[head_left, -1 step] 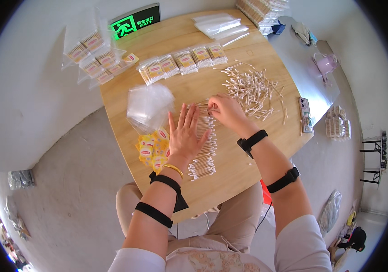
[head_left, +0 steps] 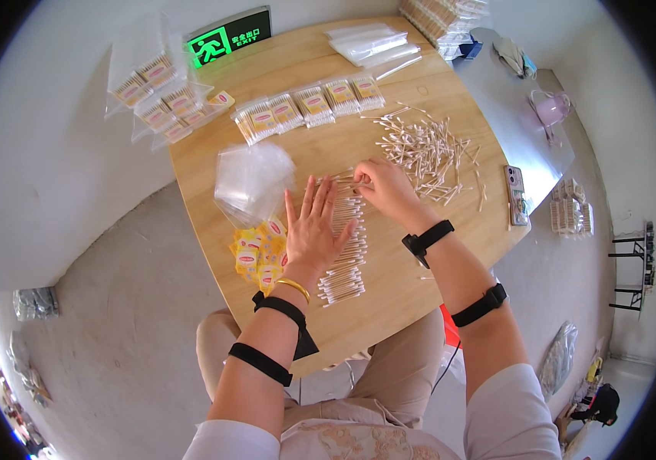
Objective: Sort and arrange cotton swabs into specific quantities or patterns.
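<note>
A long row of cotton swabs [head_left: 341, 285] lies side by side on the wooden table, running away from me. My left hand [head_left: 313, 230] rests flat over the left side of this row, fingers stretched and thumb out to the right. At the row's far end, my right hand [head_left: 383, 185] is closed in a pinch on a cotton swab, mostly hidden by the fingers. Beyond it to the right spreads a loose heap of cotton swabs [head_left: 429, 153]. Left of my left hand are yellow printed cards [head_left: 255, 251] and a stack of clear plastic bags [head_left: 250, 180].
Filled swab packs [head_left: 311, 103] stand in a line farther back. Bagged packs [head_left: 161, 100] sit at the far left beside a lit green exit sign [head_left: 228, 37]. Plastic sleeves [head_left: 370, 44] lie at the back, a phone [head_left: 514, 188] at the right edge.
My right hand has shifted very slightly to the right, still pinched. My left hand and the swab row look the same.
</note>
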